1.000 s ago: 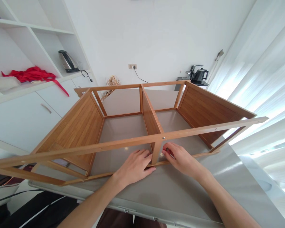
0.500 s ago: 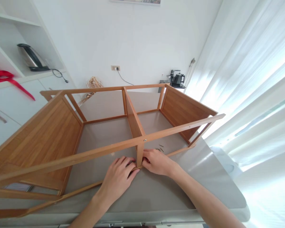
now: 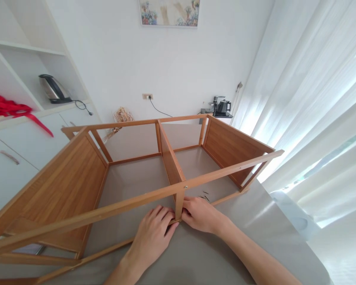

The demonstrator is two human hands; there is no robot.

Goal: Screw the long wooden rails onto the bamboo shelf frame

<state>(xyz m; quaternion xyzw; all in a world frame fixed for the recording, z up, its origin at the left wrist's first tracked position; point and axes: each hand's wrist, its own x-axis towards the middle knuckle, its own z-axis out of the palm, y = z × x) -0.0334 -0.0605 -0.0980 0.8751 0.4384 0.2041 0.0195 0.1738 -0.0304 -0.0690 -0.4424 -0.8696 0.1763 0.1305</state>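
Note:
A brown wooden shelf frame [image 3: 219, 173] lies on its side on a grey table, with a middle panel [image 3: 169, 156] dividing it. My left hand [image 3: 154, 236] is closed around the near lower rail, just left of the middle panel's foot, its thumb along the front of the rail. On the other side of that short upright, my right hand [image 3: 204, 213] presses close with curled fingers. Its fingertips are hidden, so what they pinch cannot be made out. Several small metal screws [image 3: 205, 196] lie on the tabletop beyond my right hand, inside the frame.
The grey table [image 3: 273, 233] extends right toward white curtains [image 3: 308, 91]. Wooden end panels stand up at left [image 3: 59, 190] and right [image 3: 234, 136]. A kettle [image 3: 55, 89] and red cloth [image 3: 10, 107] sit on white shelving. A second kettle [image 3: 224, 107] stands by the back wall.
The view has tilted up a little, showing more of the wall picture. Both hands stay at the same joint of the frame, with hardly any change in grip.

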